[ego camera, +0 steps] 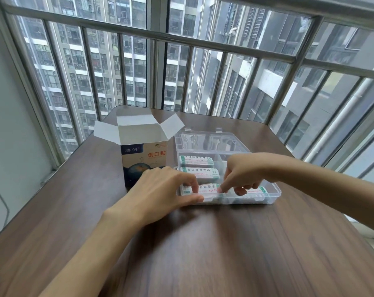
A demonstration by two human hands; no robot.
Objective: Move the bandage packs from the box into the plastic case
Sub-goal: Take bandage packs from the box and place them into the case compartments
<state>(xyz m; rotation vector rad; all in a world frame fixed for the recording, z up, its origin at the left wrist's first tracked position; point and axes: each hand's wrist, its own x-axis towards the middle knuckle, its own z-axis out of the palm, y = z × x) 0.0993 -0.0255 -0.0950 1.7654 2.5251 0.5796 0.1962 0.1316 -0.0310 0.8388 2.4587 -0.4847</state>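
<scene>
The cardboard bandage box (143, 159) stands upright on the table with its top flaps open. To its right lies the clear plastic case (269, 188), lid folded back. Two white bandage packs (196, 161) lie in its far-left compartments, and another pack (254, 192) lies at the front right. My left hand (160, 189) pinches the left end of a bandage pack (208, 188) at the case's front-left compartment. My right hand (244, 174) presses its fingertips down on the same pack's right part.
The dark wooden table (203, 243) stretches toward me. Its far edge meets a metal window railing (203, 42), and a pale wall (8, 125) runs along the left.
</scene>
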